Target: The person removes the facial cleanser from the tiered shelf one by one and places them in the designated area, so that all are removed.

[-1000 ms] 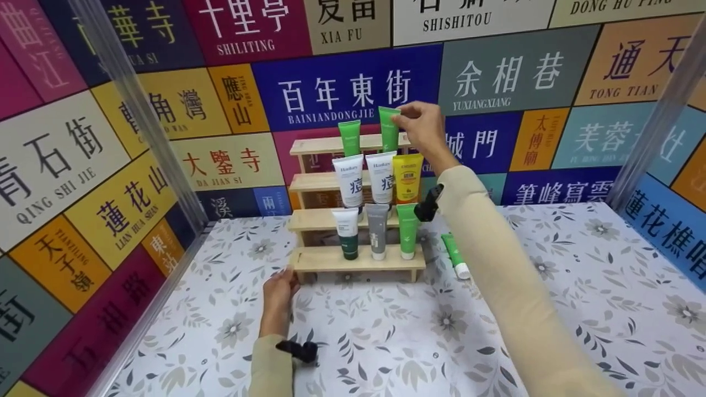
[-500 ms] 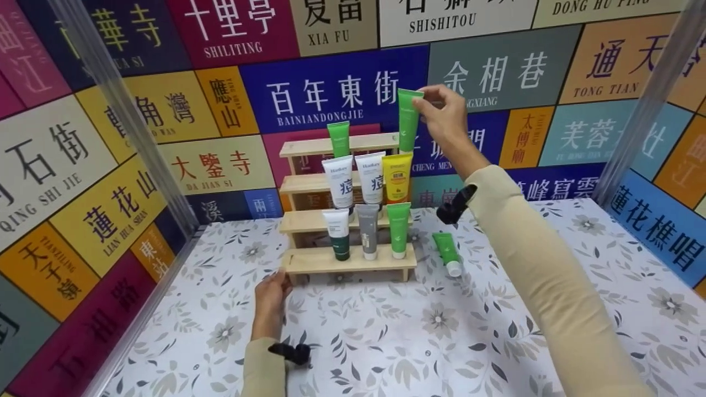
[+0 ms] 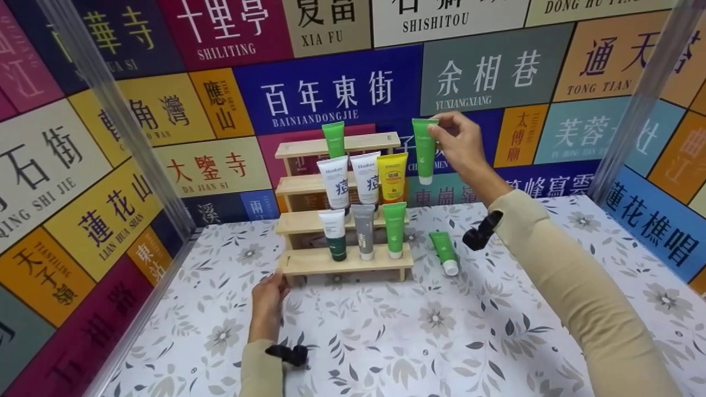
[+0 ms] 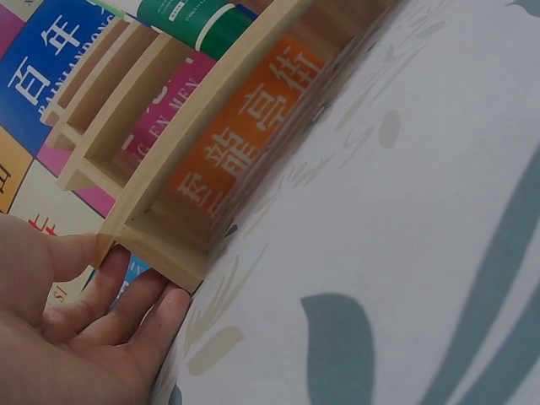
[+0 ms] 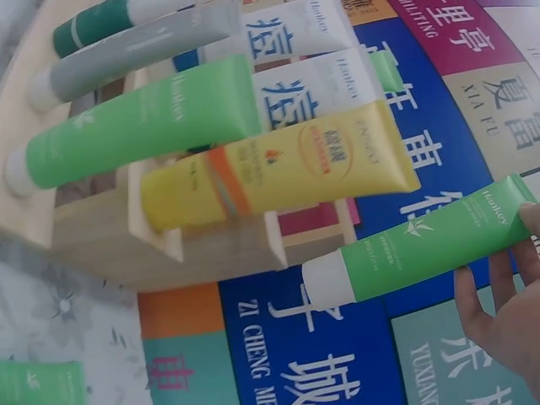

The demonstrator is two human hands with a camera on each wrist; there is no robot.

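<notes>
My right hand (image 3: 460, 140) pinches a green squeeze tube (image 3: 424, 154) by its flat top end, cap down, in the air right of a stepped wooden display rack (image 3: 298, 266). The tube's white cap shows in the right wrist view, apart from the rack. My left hand (image 4: 93, 312) grips the front left end of the rack's lowest step, thumb on top and fingers against the end. On that step stand a white-and-dark-green tube (image 3: 333, 236), a grey tube (image 3: 364, 231) and another green tube (image 3: 395, 229).
Higher up stand two white tubes (image 3: 334, 182), a yellow tube (image 3: 392, 177) and a green tube (image 3: 333, 140) at the top left. One more green tube (image 3: 443, 251) lies on the flowered tabletop (image 3: 375, 331), right of the rack. A lettered wall (image 3: 342, 91) rises close behind.
My right hand has lifted the green tube off the top step, carried it right, then lowered it a little beside the rack. The left hand keeps its grip on the rack.
</notes>
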